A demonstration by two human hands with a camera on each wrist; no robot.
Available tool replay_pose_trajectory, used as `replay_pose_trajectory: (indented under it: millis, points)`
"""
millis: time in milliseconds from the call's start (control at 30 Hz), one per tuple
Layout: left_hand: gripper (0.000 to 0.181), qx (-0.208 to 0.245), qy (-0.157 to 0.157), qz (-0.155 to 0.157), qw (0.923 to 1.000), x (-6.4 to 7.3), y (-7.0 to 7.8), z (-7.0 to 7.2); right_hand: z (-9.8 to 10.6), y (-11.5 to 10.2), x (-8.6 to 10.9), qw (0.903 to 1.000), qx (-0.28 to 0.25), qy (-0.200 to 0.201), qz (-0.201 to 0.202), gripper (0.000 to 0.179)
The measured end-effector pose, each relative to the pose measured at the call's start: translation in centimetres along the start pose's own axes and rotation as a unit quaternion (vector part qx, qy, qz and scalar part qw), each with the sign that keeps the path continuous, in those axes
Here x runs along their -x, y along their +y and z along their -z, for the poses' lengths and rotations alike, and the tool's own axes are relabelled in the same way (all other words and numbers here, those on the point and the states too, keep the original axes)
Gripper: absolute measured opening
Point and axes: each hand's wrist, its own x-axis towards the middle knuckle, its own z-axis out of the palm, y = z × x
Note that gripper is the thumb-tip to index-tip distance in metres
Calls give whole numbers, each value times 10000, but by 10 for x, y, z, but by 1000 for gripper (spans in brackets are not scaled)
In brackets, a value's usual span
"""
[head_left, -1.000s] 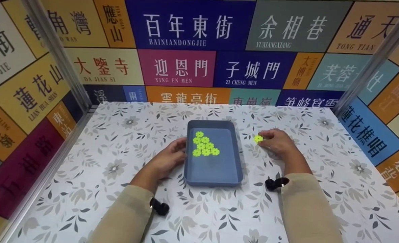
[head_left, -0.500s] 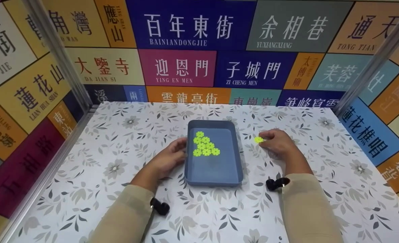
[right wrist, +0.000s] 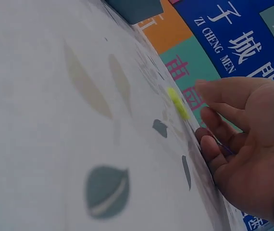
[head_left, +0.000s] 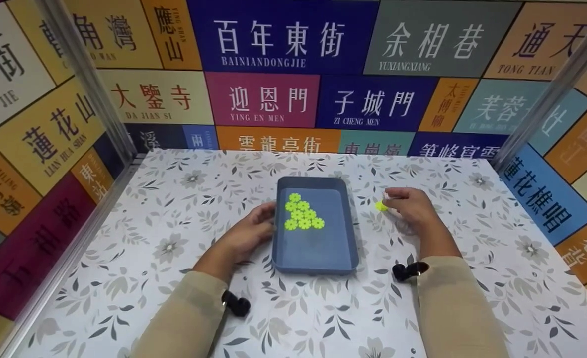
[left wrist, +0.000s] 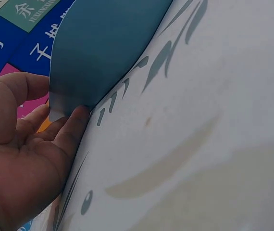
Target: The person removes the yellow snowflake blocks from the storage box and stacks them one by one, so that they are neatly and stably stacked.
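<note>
A blue-grey rectangular tray [head_left: 315,256] sits on the table, with a cluster of several yellow-green flower-shaped pieces [head_left: 300,216] lying flat inside it. My left hand [head_left: 248,231] rests against the outside of the tray's left wall. In the left wrist view, fingertips [left wrist: 80,111] touch that wall low down, and another digit reaches its rim. To the right of the tray, one more yellow-green flower-shaped piece [head_left: 381,205] lies on the table. My right hand [head_left: 412,209] hovers beside it. The right wrist view shows a gap between my loosely bent fingers and the piece [right wrist: 178,103].
A floral-patterned white cloth [head_left: 169,246] covers the table. Walls with coloured Chinese street-name panels [head_left: 266,99] enclose the back and sides, with metal corner posts [head_left: 544,89] at the left and right. A small black device [head_left: 236,304] is worn at each wrist.
My right hand has let go of the single flower-shaped piece, which now lies on the table, and its fingers have lifted slightly away. The left hand and tray have stayed put.
</note>
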Motion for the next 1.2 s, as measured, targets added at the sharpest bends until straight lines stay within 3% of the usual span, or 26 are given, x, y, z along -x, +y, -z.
replay_pose_trajectory:
  millis: [133,300,433,633,933,1200]
  points:
    - [72,-45,47,58,10000,-1,0,0,-3,-15,4,9998,94,140,57,58]
    - [73,-74,21,77,9999,-1,1,0,-14,-46,16,9981,156,55,587,55]
    - [74,-116,-9,75,9999,-2,0,1,-28,-73,27,9949,69,-218,987,48]
    - [75,-108,30,86,9999,-2,0,1,-51,-103,34,9905,364,-705,1120,42]
    - [76,-54,-16,81,10000,0,1,1,-82,-125,32,9811,659,-1268,1302,39]
    - [76,-82,13,78,9999,0,2,2,-101,-125,21,9760,836,-1654,1143,39]
